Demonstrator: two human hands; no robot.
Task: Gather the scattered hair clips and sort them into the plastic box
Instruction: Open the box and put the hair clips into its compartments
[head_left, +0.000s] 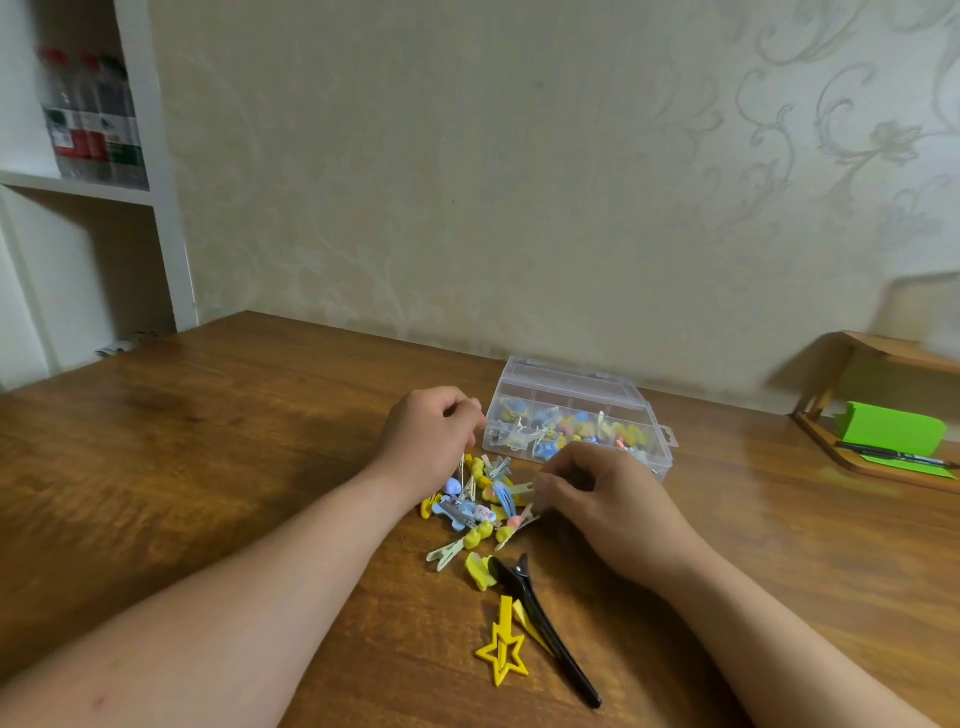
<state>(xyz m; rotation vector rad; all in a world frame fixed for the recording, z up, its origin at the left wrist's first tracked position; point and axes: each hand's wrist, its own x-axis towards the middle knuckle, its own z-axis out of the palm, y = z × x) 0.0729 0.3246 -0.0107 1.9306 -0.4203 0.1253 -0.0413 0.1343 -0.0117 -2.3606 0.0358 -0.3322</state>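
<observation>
While both hands work just in front of the plastic box (571, 379), the loose hair clips (470, 512) lie heaped on the wooden table (208, 441) before the box's left front corner, between the two hands. The left hand (428, 441) sits at the box's left end with its fingers curled tightly together; whether they hold a clip cannot be told. The right hand (602, 501) hovers before the box's front wall, and its curled fingertips pinch a pale clip (523, 488) at the heap's right edge. Nearer the person than the box, a long black clip (545, 634) and a yellow star clip (503, 649) lie side by side. The table runs wide to the left of the box, whose back stands close to the wall (519, 208). A wooden tray (831, 457) with green paper (888, 428) and a pen (893, 457) stands well to the box's right. The box's compartments hold stored clips (587, 431) in blue, yellow and pink.
</observation>
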